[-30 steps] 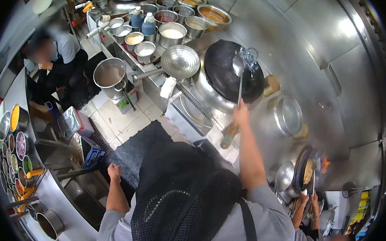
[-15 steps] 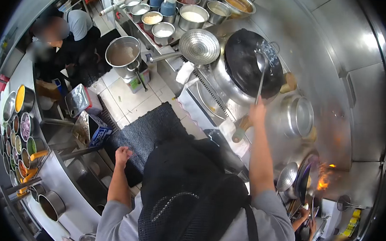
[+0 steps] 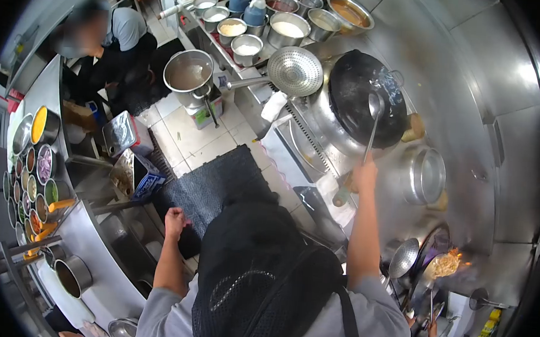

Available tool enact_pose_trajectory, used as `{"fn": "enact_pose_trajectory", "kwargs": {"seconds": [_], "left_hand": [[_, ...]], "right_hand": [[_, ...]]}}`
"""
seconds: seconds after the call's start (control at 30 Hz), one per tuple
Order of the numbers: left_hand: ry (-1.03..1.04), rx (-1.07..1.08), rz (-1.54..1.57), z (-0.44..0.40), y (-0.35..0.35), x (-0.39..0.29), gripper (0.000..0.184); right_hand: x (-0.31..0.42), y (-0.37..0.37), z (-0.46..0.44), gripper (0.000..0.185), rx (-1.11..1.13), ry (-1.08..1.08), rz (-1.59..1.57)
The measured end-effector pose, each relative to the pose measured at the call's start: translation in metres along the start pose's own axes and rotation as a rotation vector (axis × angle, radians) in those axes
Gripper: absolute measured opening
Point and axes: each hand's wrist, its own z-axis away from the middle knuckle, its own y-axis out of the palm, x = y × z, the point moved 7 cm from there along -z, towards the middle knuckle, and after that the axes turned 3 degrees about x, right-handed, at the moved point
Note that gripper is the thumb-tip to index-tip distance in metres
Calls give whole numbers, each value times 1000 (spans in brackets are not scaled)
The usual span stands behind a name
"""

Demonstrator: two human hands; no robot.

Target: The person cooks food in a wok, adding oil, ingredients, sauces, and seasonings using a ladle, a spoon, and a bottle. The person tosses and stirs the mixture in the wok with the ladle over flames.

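My right hand [image 3: 364, 175] is closed around the handle of a metal ladle [image 3: 372, 131]. The ladle's bowl rests inside a dark wok [image 3: 352, 90] on the stove, where whitish streaks of foam or liquid show near the far side. Just below that hand, a wooden handle [image 3: 341, 196] lies by a white cloth [image 3: 335, 212]. My left hand [image 3: 175, 222] hangs at my side above the black floor mat [image 3: 210, 183], its fingers curled in, with nothing visible in them.
A perforated strainer [image 3: 294, 71] lies left of the wok, and a steel pot [image 3: 188, 71] stands beyond the mat. Sauce containers [image 3: 288, 30] line the back. Another person [image 3: 126, 36] bends at far left. Lower right, a co-worker's wok food [image 3: 446, 264] is near flames.
The view has shifted slightly, so the stove sits lower and farther right. My right hand still holds the ladle in the wok. At lower right, food now shows above the co-worker's wok.
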Motion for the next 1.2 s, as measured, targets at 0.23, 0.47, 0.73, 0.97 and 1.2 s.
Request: {"fn": "enact_pose_trajectory", "kwargs": {"seconds": [0.23, 0.47, 0.73, 0.97, 1.2], "left_hand": [[-113, -46, -41, -5, -51, 9, 26], [-156, -40, -18, -2, -64, 22, 28], [-215, 41, -95, -25, -52, 38, 33], [-9, -78, -495, -54, -49, -2, 62], [-65, -111, -434, -54, -24, 11, 57]], "right_hand": [[-46, 30, -64, 23, 347, 403, -1589], [18, 18, 17, 42, 8, 167, -548], [-28, 26, -38, 20, 463, 496, -1754], [-10, 44, 0, 61, 126, -45, -48], [-28, 26, -54, 46, 679, 563, -1741]]}}
